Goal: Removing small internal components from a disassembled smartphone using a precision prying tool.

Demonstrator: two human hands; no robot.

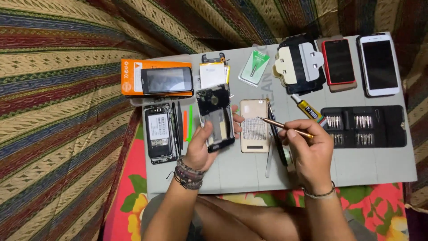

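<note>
On a grey mat [249, 172], an orange box [131, 76] carries a black phone [166, 80]; below it lies an opened phone [158, 133] beside slim prying tools [183, 122]; the left hand [199, 149] grips a dismantled phone frame [216, 117], raised upright over the mat; a beige tray of screws [254, 126] sits just right of it; the right hand [312, 154] pinches a gold screwdriver [285, 126], tip toward the tray; a glue tube [308, 110], bit case [363, 126] and two phones [359, 62] lie farther right.
</note>
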